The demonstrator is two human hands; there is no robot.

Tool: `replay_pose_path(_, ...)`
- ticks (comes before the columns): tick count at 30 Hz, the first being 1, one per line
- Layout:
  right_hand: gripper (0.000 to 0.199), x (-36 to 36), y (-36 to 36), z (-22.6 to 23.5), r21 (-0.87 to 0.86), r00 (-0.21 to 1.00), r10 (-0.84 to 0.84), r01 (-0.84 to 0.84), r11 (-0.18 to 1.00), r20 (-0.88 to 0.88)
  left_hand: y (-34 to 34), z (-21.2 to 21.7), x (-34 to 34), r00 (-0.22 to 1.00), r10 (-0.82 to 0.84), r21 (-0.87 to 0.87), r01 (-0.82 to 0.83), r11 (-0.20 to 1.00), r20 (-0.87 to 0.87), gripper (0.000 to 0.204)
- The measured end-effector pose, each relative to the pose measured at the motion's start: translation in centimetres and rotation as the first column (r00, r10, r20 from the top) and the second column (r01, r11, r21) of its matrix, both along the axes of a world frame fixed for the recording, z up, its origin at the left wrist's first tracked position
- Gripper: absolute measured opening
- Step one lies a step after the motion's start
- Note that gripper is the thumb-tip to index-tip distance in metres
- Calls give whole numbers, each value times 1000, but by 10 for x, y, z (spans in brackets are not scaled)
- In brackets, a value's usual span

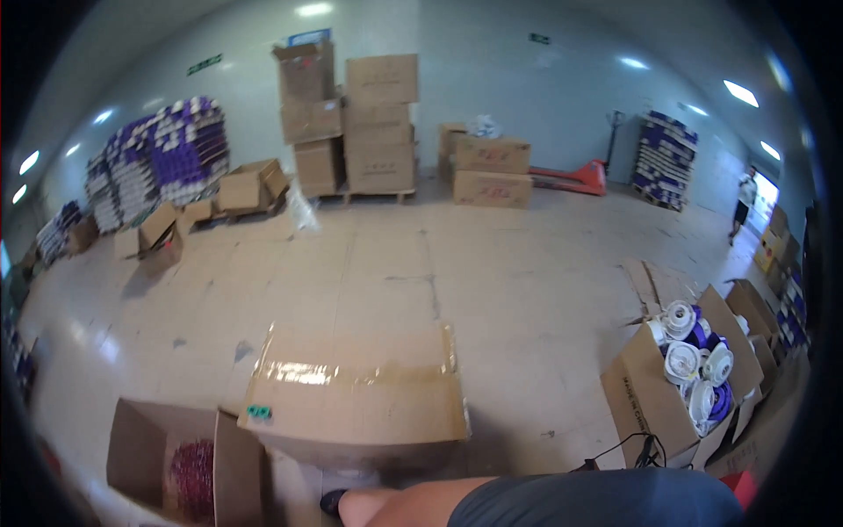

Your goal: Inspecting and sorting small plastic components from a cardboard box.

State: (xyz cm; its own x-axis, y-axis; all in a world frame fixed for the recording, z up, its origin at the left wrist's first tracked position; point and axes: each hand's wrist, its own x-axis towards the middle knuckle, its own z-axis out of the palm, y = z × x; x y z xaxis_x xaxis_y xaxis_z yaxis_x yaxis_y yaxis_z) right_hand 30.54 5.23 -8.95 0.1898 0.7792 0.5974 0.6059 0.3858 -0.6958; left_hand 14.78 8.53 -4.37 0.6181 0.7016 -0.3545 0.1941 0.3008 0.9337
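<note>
Neither of my hands shows in the head view; my bare leg [413, 502] and dark shorts [597, 499] lie along the lower edge. Just ahead of the leg stands a closed cardboard carton [351, 404], with shiny tape across its top. Two small green pieces [259, 411] rest on its left front corner. To its left, an open box [237, 465] holds a bundle of thin dark red strands [192, 474]. At the right, another open carton [645, 400] is filled with white and purple rolls [685, 360], whose exact kind I cannot tell.
Stacked cartons [380, 123] stand on a pallet by the far wall, near a red pallet jack [571, 178]. Purple-and-white stacks [189, 145] rise at the far left, another stack [666, 162] at the far right. A person [745, 202] is near the bright doorway. A black cable [645, 448] lies by the right carton.
</note>
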Motion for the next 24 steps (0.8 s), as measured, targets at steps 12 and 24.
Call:
replay_pose_path(12, 22, 24, 1, 35, -450, 621, 35, -604, 658, -783, 18, -2, -5, 937, 171, -288, -81, 954, 304, 35)
replay_pose_path(24, 18, 21, 2, 22, -430, 615, 85, -637, 640, -784, 22, -12, -14, 904, 222, -259, -131, 957, 366, 33)
